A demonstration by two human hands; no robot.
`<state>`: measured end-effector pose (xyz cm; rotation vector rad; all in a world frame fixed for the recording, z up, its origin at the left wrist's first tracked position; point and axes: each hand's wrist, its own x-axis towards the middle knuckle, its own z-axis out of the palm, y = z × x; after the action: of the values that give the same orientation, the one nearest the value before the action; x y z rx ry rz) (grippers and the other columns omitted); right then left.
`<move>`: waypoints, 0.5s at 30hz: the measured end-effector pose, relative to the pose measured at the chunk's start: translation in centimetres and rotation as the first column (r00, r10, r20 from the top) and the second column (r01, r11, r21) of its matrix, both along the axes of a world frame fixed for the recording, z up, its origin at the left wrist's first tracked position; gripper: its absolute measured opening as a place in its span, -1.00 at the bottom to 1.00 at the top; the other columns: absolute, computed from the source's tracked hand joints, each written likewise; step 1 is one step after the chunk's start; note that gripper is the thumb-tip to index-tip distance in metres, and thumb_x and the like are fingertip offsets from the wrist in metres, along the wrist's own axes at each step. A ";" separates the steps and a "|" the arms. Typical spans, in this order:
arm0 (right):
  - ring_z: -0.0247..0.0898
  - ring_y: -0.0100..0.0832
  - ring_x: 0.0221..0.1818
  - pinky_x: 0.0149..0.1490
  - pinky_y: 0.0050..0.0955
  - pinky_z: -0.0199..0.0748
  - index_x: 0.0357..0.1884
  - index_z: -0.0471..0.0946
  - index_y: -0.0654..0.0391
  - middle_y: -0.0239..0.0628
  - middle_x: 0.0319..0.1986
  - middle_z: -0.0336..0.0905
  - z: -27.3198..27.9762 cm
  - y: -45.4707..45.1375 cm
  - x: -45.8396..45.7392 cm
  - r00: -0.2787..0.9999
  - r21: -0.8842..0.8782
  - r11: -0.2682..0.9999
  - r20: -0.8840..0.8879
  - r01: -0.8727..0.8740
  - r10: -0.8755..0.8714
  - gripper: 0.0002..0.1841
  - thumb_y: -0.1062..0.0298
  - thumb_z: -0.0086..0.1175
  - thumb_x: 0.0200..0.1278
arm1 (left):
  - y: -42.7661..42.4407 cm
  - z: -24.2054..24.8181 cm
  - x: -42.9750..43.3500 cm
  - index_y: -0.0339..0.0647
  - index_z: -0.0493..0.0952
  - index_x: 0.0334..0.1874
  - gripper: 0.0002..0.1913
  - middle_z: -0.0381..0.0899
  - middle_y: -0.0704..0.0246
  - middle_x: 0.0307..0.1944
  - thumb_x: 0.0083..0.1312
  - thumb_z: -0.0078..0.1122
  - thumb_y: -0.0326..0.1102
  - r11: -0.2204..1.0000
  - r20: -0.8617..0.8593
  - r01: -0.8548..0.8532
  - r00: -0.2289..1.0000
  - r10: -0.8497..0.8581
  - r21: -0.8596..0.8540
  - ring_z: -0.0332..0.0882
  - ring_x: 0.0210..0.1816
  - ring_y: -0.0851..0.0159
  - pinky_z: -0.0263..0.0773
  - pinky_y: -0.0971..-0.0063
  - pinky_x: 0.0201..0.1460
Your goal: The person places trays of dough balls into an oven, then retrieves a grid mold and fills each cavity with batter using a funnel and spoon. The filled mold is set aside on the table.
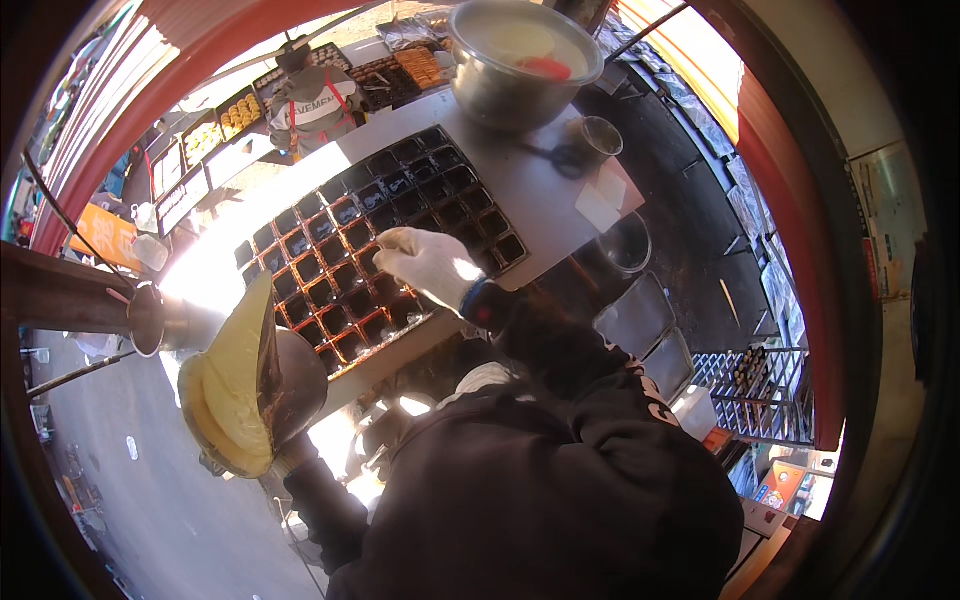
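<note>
My left hand [291,454], mostly hidden, is at the underside of a metal jug [304,382] and holds it tilted. Thick yellow batter [225,409] coats the jug's wide mouth and spout, which lies over the left corner of a black mould pan [336,251]. Square cavities fill this pan, with orange-brown residue along many ridges. Above the pan's middle hovers my right hand [427,262] in a white glove, its fingers curled towards the thumb. Whether something small sits between those fingertips cannot be made out.
A large steel pot [480,86] with pale liquid and a red object stands behind the pan. Beside it are a clear container [602,136] and pale flat pieces [604,196]. Beyond the counter, a person [319,101] stands by trays of food [241,114]. A metal rack [750,382] is at right.
</note>
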<state>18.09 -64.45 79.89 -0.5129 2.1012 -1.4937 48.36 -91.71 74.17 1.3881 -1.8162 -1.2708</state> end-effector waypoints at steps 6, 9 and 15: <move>0.74 0.05 0.28 0.38 -0.04 0.63 0.35 0.73 0.10 0.04 0.21 0.80 -5.5 21.8 -22.2 0.730 0.428 0.591 -0.400 0.683 -0.554 -0.32 -0.22 0.18 0.43 | 3.3 -2.0 -7.0 -0.35 0.40 0.57 -0.38 0.56 0.02 0.49 0.48 0.33 -0.41 0.988 -0.014 -0.044 0.999 0.047 0.151 0.65 0.36 0.11 0.58 0.27 0.45; 0.77 0.08 0.19 0.28 0.05 0.68 0.27 0.78 -0.04 0.00 0.12 0.84 -9.2 28.5 -32.0 0.678 0.540 0.410 -0.583 0.735 -0.448 -0.45 -0.16 0.20 0.43 | 5.6 -2.3 -10.4 -0.34 0.39 0.59 -0.38 0.55 0.03 0.51 0.50 0.31 -0.39 0.976 0.010 -0.088 0.996 0.087 0.201 0.64 0.38 0.11 0.58 0.26 0.46; 0.84 0.04 0.04 0.11 0.03 0.76 0.08 0.85 -0.07 -0.06 -0.02 0.88 -13.9 31.0 -44.6 0.720 0.595 0.434 -0.656 0.677 -0.226 -0.60 -0.12 0.27 0.46 | 9.3 -2.2 -16.2 -0.30 0.36 0.61 -0.38 0.53 0.05 0.54 0.55 0.27 -0.34 0.953 0.043 -0.144 0.990 0.137 0.266 0.62 0.41 0.10 0.58 0.24 0.48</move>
<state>-26.54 -33.44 66.03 0.1344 3.2257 -0.3854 32.12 -82.40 71.95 1.6520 -1.5711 -1.4703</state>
